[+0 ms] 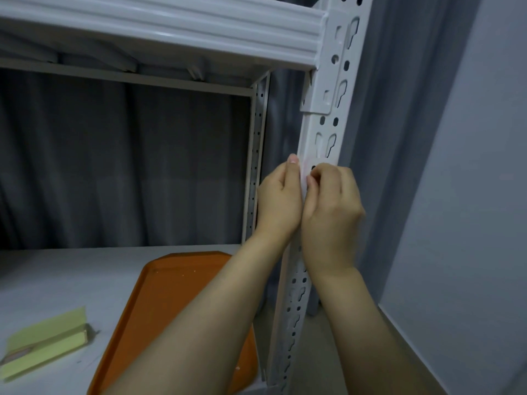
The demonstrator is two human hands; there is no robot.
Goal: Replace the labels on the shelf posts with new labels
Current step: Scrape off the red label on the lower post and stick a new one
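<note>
A white perforated shelf post (328, 129) runs down the right of the view. A pale label (305, 170) sits on the post at mid height, mostly hidden by my hands. My left hand (278, 198) is against the post's left edge, thumb up along the label's edge. My right hand (330, 209) is at the post's front, its fingertips curled and pinching at the label. Both hands touch each other over the post.
An orange tray (171, 303) lies on the grey shelf board (71, 277) below. A yellow-green pad of labels (45, 340) lies at the lower left. The upper shelf beam (171, 27) crosses overhead. A grey curtain hangs behind; a wall stands at the right.
</note>
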